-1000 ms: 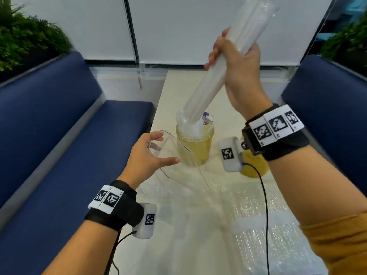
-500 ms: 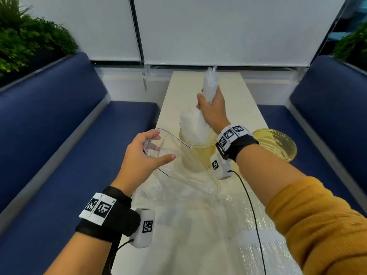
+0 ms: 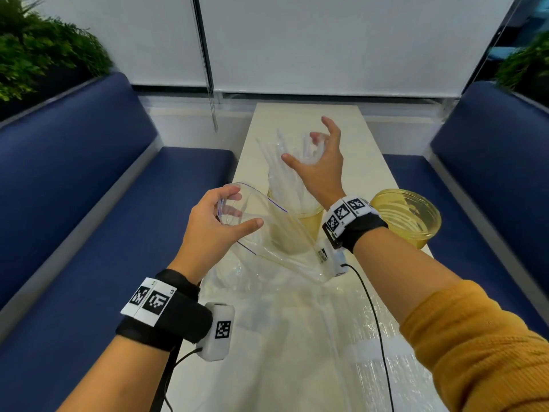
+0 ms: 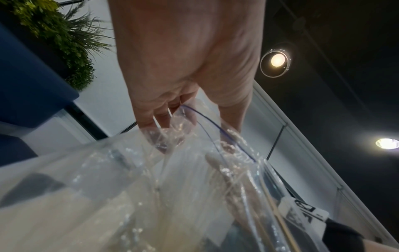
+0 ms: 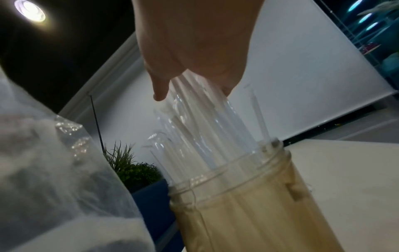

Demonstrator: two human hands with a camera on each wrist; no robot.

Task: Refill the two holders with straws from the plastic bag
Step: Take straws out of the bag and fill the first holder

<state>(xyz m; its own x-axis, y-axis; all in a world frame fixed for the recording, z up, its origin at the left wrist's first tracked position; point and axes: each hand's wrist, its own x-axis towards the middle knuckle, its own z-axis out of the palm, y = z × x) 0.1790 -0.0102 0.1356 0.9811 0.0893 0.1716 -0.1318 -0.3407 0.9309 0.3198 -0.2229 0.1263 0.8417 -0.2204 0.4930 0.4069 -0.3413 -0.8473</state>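
A yellow-tinted clear holder (image 3: 309, 221) (image 5: 248, 201) stands on the white table (image 3: 368, 162), with a bundle of clear wrapped straws (image 3: 285, 171) (image 5: 205, 129) standing in it and fanning outward. My right hand (image 3: 315, 153) (image 5: 194, 51) hovers over the straw tops with fingers spread, gripping nothing. My left hand (image 3: 219, 221) (image 4: 183, 76) pinches the open mouth of the clear plastic bag (image 3: 267, 230) (image 4: 151, 187), holding it up just left of the holder. A second yellow holder (image 3: 407, 215) stands to the right, low in straws.
Blue bench seats (image 3: 89, 203) run along both sides of the narrow table. More crinkled clear plastic (image 3: 297, 337) covers the near table. Plants (image 3: 38, 52) sit behind the left bench, white blinds at the back.
My right hand lowered the straw bundle into the near holder and let go; its fingers now spread above the fanned straws. The left hand kept holding the bag mouth.
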